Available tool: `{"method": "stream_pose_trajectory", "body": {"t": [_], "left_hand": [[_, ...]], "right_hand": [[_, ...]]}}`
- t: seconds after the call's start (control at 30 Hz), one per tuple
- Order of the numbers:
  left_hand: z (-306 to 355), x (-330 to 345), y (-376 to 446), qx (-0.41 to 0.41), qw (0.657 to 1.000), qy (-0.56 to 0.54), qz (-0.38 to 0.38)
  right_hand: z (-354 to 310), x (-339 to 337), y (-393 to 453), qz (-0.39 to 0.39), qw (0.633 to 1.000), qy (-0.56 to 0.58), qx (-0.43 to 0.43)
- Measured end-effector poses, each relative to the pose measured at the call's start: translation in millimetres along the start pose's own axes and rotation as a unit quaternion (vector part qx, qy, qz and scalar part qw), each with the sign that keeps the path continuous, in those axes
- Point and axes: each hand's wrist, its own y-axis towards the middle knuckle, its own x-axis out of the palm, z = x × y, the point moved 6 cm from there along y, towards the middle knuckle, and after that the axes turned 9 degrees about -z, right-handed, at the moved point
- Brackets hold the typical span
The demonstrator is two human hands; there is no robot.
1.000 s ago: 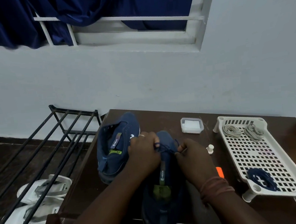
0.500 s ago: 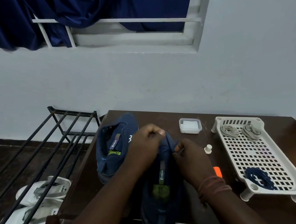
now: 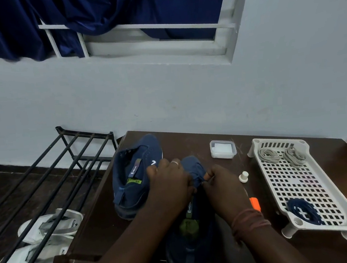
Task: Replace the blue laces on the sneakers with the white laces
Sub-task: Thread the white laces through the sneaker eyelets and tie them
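Observation:
Two blue sneakers stand on the dark brown table [image 3: 189,142]. The left sneaker [image 3: 133,175] has no lace in its eyelets. Over the near sneaker [image 3: 193,232] my left hand [image 3: 170,183] curls around the upper, its fingertips hidden. My right hand [image 3: 221,184] pinches the blue lace [image 3: 199,177] at the sneaker's right eyelets. Two bundles of white laces [image 3: 269,155] lie at the far end of the white perforated tray [image 3: 295,186]. A coiled blue lace [image 3: 302,213] lies at its near end.
A clear lidded box [image 3: 222,149], a small white peg [image 3: 243,176] and an orange object [image 3: 255,202] sit between the sneakers and the tray. A black metal shoe rack [image 3: 48,171] stands left of the table, with white sneakers [image 3: 50,226] under it.
My left hand has dropped from a raised pull at the lace back down onto the sneaker's upper. My right hand stays pinching at the right eyelets.

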Motion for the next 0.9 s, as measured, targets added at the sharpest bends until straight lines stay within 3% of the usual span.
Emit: {"method": "stream_pose_trajectory", "body": {"t": [0.1, 0.17, 0.27, 0.33, 0.43, 0.47, 0.63, 0.77, 0.8, 0.83, 0.9], "left_hand": [[-3.3, -6.8, 2.7, -0.035, 0.981, -0.193, 0.01], [-8.2, -19.8, 3.2, -0.021, 0.938, -0.345, 0.014], [-16.1, -39.9, 0.6, 0.029, 0.83, -0.556, 0.031], [-20.8, -49.9, 0.3, 0.042, 0.768, -0.637, 0.055], [-29.3, -60.8, -0.5, 0.038, 0.643, -0.759, 0.092], [-35.2, -64.8, -0.4, 0.037, 0.626, -0.771, 0.112], [-71.9, -84.2, -10.3, 0.002, 0.652, -0.721, 0.235], [-92.2, -94.5, -20.6, -0.014, 0.626, -0.71, 0.322], [-95.4, -95.5, -21.5, -0.021, 0.641, -0.692, 0.332], [-96.2, -94.8, -20.3, -0.027, 0.678, -0.657, 0.329], [-86.9, -88.8, -14.2, -0.013, 0.789, -0.551, 0.273]], "right_hand": [[1.4, 0.2, 0.9, 0.007, 1.0, 0.0, -0.002], [2.0, 0.7, 1.1, 0.006, 1.0, -0.007, 0.001], [2.3, 0.3, 1.0, 0.006, 1.0, -0.005, 0.007], [1.8, 0.8, 1.6, 0.003, 1.0, -0.007, 0.005], [0.8, -0.1, 1.1, -0.001, 1.0, -0.017, 0.004], [0.2, -0.2, 0.7, -0.005, 1.0, -0.019, 0.006], [-3.3, -1.1, -1.7, -0.011, 0.999, -0.039, 0.016], [-7.5, 0.1, -2.5, -0.025, 0.997, -0.07, -0.002], [-8.9, 0.0, -3.2, -0.029, 0.997, -0.077, -0.007], [-9.8, 0.6, -4.0, -0.033, 0.996, -0.085, -0.011], [-12.8, 3.5, -7.3, -0.054, 0.993, -0.099, -0.013]]}}
